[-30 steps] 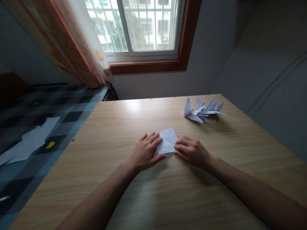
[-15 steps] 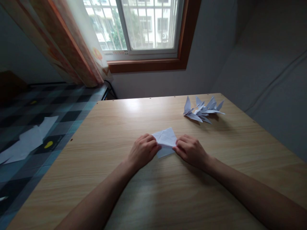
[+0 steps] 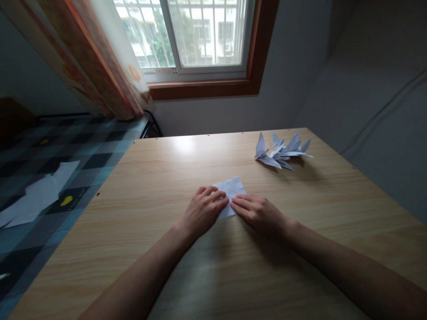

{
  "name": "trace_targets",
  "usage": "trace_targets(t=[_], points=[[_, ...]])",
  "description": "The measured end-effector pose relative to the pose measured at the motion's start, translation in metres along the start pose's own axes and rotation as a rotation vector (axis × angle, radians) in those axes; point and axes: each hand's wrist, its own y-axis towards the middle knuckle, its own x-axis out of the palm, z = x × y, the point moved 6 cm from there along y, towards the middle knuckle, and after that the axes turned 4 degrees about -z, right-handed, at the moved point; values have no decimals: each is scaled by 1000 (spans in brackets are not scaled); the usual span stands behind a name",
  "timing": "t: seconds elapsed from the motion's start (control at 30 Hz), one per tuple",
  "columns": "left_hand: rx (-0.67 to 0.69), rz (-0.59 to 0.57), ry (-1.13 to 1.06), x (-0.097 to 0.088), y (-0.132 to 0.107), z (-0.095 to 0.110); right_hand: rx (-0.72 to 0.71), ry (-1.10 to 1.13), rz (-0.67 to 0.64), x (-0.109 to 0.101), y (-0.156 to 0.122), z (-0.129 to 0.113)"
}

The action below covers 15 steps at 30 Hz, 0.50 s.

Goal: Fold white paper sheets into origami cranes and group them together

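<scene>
A small square of folded white paper (image 3: 235, 186) lies flat on the wooden table in front of me. Creases run across its upper face, and my fingers cover part of its middle and left side. My left hand (image 3: 207, 206) rests on the paper's left part, its fingers a little bent and pressing down. From the other side, my right hand (image 3: 255, 211) lies over the right part with fingers stretched out flat. The fingertips of both hands nearly meet at the middle of the sheet.
Several folded white paper cranes (image 3: 283, 153) sit in a cluster at the table's (image 3: 160, 178) far right. On the left, a bed with a checked cover (image 3: 96, 149) holds loose white paper sheets (image 3: 43, 193). A window (image 3: 207, 35) and curtain (image 3: 96, 58) are beyond.
My hands have moved inward from the paper's left and right edges to its middle. The raised fold is now pressed flat, and the fingers have gone from pinching to lying on it.
</scene>
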Motion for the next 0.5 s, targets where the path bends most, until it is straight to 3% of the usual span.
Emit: trace_targets(t=[0.13,0.37,0.5], points=[[69,-94,57,0,1,9,-4,-116,-107,4,-1,-11],[24,-127,84,-4,1,17,373,-328,-269,2,-11,-26],[12,-134,98,-7,1,20,413,-386,-285,-9,-6,-30]])
